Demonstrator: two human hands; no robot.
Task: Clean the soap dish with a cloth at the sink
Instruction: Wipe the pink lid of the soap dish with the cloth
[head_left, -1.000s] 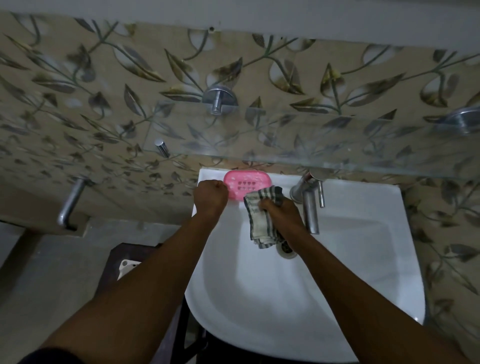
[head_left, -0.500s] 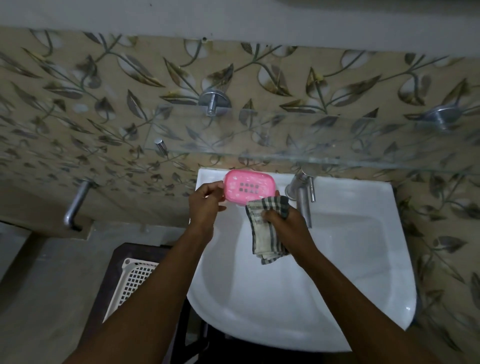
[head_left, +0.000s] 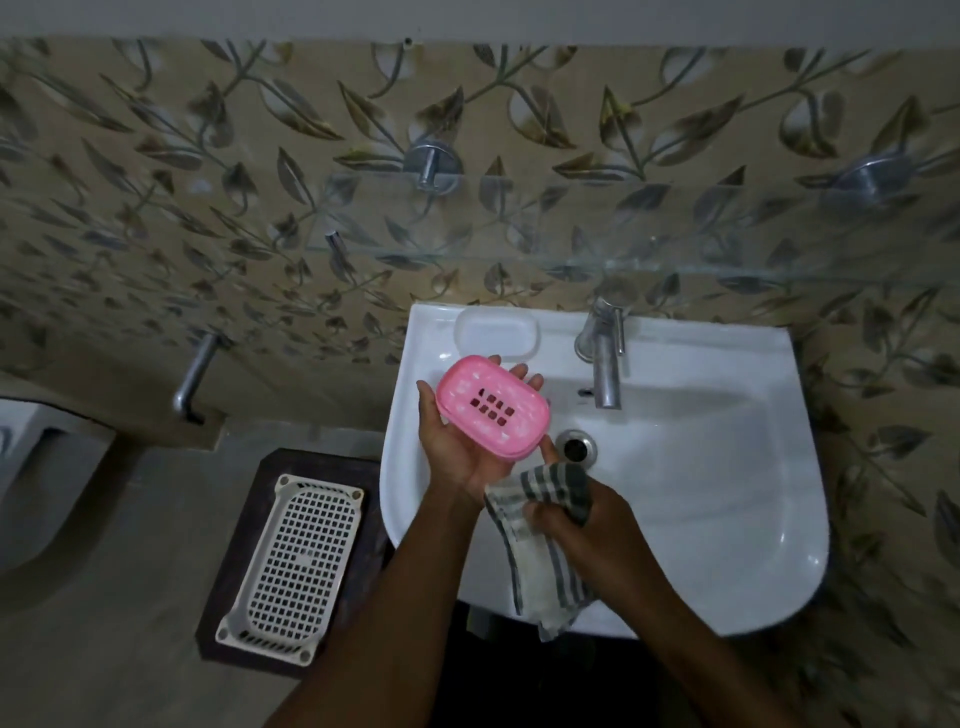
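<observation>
A pink plastic soap dish (head_left: 493, 413) with slotted holes lies in the palm of my left hand (head_left: 457, 447), held over the left side of the white sink (head_left: 727, 519). My right hand (head_left: 582, 519) is just below it, closed on a checked grey-and-white cloth (head_left: 540, 540) that hangs over the sink's front rim. One right fingertip touches the dish's lower right edge. The cloth itself is apart from the dish.
A steel tap (head_left: 602, 358) stands at the sink's back, the drain (head_left: 576, 446) right of the dish. A moulded soap recess (head_left: 496, 332) sits at the back left. A glass shelf (head_left: 571, 249) juts out above. A white perforated basket (head_left: 296, 566) rests on a dark stool, left.
My left hand lifted the pink dish off the sink's back ledge and brought it toward me over the basin. The right hand with the cloth drew back below it.
</observation>
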